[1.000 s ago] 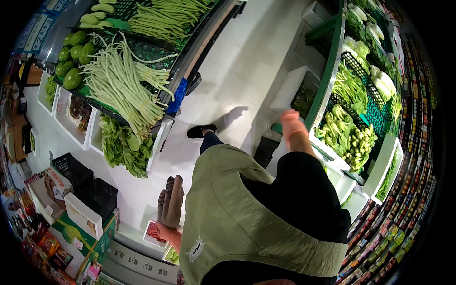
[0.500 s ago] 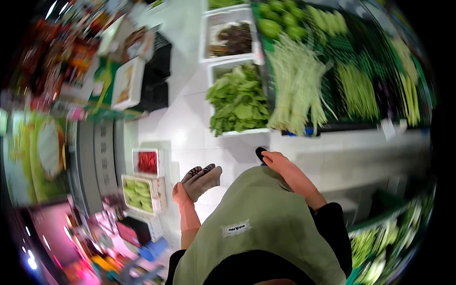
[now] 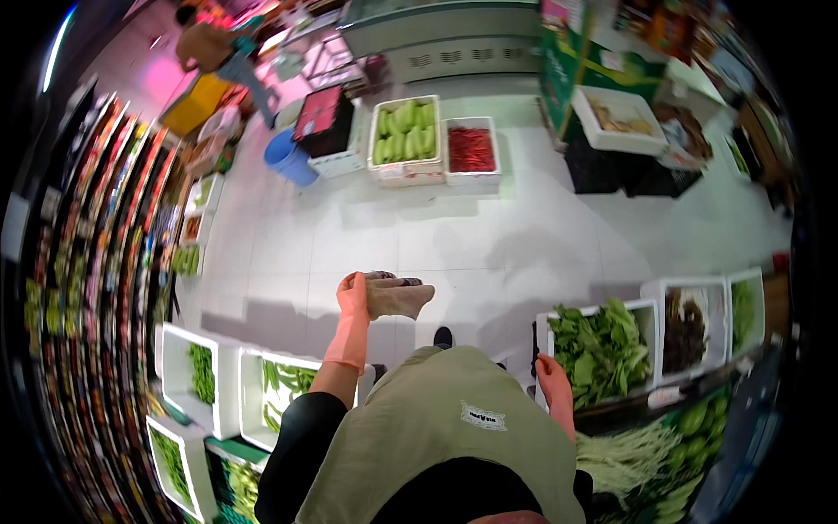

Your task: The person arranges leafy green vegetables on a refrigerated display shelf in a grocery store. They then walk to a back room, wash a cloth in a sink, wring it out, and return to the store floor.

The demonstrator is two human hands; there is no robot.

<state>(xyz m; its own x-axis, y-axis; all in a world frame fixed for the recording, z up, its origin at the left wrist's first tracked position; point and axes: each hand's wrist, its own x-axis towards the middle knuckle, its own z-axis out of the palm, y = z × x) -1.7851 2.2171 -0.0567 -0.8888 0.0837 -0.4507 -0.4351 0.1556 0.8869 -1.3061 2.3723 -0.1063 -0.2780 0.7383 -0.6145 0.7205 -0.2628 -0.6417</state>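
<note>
My left hand (image 3: 353, 293), in a salmon-pink rubber glove, is held out ahead over the floor. It is closed on a grey-brown cloth (image 3: 397, 299) with dark patterned patches along its upper edge. The cloth hangs to the right of the fingers. My right hand (image 3: 553, 381), gloved the same way, is low at my right side, beside a white foam box (image 3: 656, 336) of leafy greens (image 3: 602, 348). Its fingers look curled together. A narrow dark thing (image 3: 534, 348) shows at its fingertips; I cannot make out what it is.
Ahead on the pale tiles stand boxes of green gourds (image 3: 405, 135) and red chillies (image 3: 470, 150), beside a blue bucket (image 3: 291, 159). Foam boxes of green vegetables (image 3: 202, 374) are at the left. Packed shelves (image 3: 96, 288) line the far left. A person (image 3: 218, 54) stands at the back left.
I have turned left: the gourd and chilli boxes now lie ahead, and the leafy greens are at my right. My left hand still holds the cloth. My right hand is lower at my side.
</note>
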